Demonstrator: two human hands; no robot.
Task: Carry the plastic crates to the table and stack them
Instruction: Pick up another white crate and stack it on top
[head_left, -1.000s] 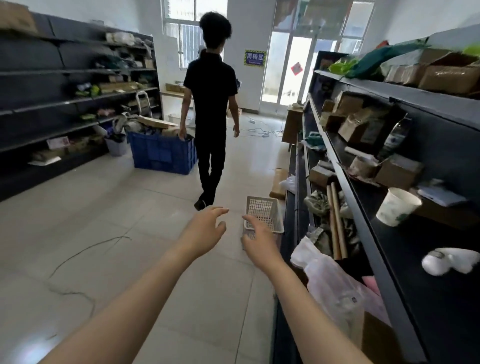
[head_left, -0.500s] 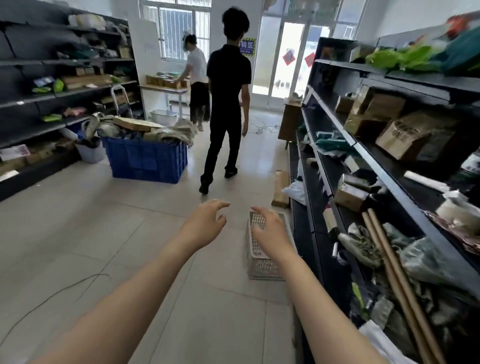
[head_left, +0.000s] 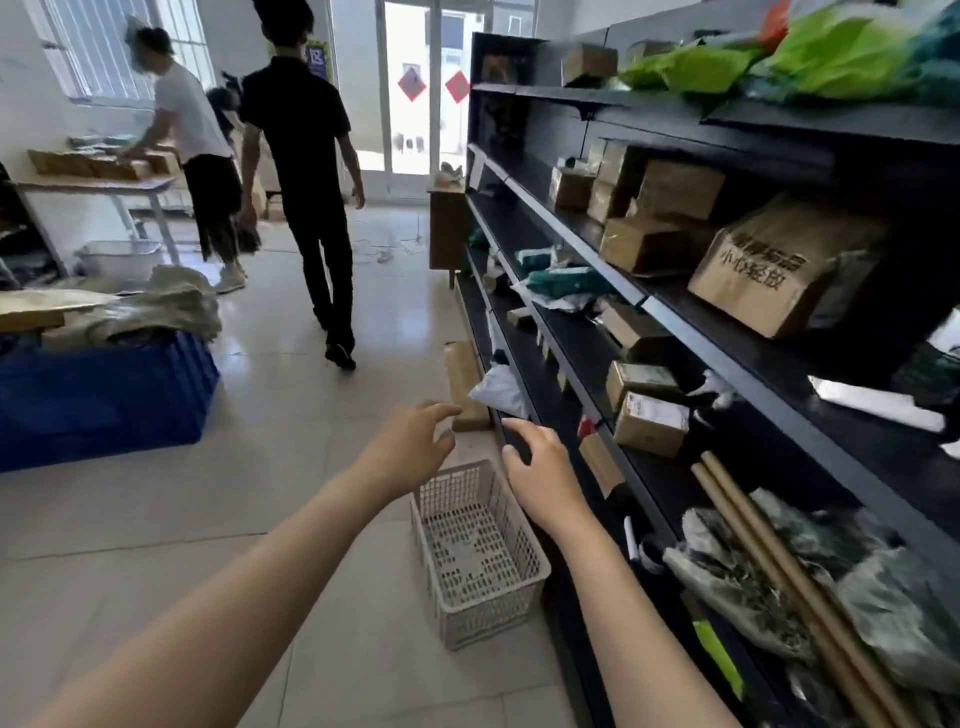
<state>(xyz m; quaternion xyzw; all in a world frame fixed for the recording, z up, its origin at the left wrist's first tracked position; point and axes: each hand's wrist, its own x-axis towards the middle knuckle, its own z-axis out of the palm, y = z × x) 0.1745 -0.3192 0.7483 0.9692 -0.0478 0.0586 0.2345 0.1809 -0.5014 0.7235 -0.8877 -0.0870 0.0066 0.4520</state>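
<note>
Head view: a white mesh plastic crate (head_left: 478, 553) sits empty on the tiled floor, just beside the base of the dark shelving (head_left: 670, 306). The left hand (head_left: 410, 457) and right hand (head_left: 540, 478) hover above its far end, fingers spread and loose, grasping nothing and not yet touching the rim. The crate looks light and fairly stiff, though its thin lattice walls may flex; the solid top rim on the two long sides seems the best hold. A cardboard box (head_left: 779, 270) on the shelf bears the printed Chinese characters 小心轻放; the line above them is too blurred to read
</note>
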